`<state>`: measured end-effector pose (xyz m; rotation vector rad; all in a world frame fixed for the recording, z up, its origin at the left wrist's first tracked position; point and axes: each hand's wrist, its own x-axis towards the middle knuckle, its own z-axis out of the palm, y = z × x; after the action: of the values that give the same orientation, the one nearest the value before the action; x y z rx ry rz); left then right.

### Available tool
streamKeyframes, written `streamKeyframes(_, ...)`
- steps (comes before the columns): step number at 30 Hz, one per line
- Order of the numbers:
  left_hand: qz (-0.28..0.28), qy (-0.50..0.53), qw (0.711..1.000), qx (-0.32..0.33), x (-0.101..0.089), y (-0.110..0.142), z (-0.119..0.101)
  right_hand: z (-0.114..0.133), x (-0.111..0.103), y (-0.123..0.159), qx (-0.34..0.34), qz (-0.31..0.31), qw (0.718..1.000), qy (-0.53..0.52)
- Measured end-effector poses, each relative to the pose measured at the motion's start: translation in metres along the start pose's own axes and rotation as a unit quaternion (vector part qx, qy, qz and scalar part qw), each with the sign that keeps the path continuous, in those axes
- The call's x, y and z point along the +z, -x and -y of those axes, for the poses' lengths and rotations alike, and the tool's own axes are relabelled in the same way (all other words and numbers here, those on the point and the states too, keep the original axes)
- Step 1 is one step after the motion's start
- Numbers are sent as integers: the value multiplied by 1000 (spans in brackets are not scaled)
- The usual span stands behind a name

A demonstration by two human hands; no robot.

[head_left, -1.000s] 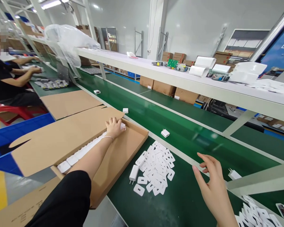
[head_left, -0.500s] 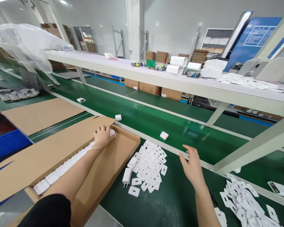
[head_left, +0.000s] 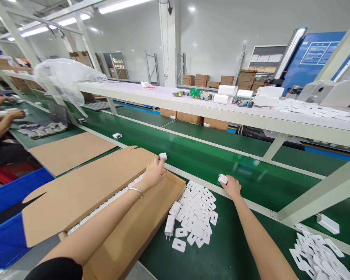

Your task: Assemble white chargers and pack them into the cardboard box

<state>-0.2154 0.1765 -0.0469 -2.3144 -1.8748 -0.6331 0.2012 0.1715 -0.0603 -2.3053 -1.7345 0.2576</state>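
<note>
My right hand [head_left: 232, 187] is closed on a white plug charger [head_left: 222, 179] at the near edge of the green belt, its prongs pointing away. My left hand [head_left: 155, 174], with a bracelet at the wrist, reaches over the far end of an open cardboard box [head_left: 151, 217]. Its outstretched fingertips come up to another white charger [head_left: 163, 156] on the belt; whether they touch it I cannot tell. Along the box's left side runs a row of white pieces [head_left: 113, 202], partly covered by my forearm. Beside the box lie a charger with prongs [head_left: 169, 226] and a heap of flat white plates [head_left: 196, 210].
A second pile of white plates [head_left: 315, 252] lies at the right, below a charger [head_left: 328, 223] near a slanted post. One more charger [head_left: 117, 135] sits farther left on the belt [head_left: 192, 155]. A raised shelf [head_left: 163, 99] crosses behind. Other people's arms [head_left: 2, 124] show at far left.
My right hand has moved to the charger on the belt and closed on it. My left hand has left the row in the box and reached toward the belt. The view has shifted.
</note>
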Motion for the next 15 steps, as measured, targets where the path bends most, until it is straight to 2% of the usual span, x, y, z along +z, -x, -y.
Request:
streamKeyframes(4,-27,48,990,130,-11,0,-76,5,-14,14,27,-16,999,10)
streamKeyframes(7,-4,99,968,230,-5,8,-144,6,-31,37,15,20,999,-22)
streamKeyframes(11,43,175,941,286,13,28,-230,-6,-70,88,-22,82,992,-88)
streamKeyframes(13,64,207,924,315,19,42,-264,-19,-96,120,-31,89,990,-105)
streamKeyframes(15,81,246,903,342,20,56,-289,-37,-122,153,-50,96,986,-124)
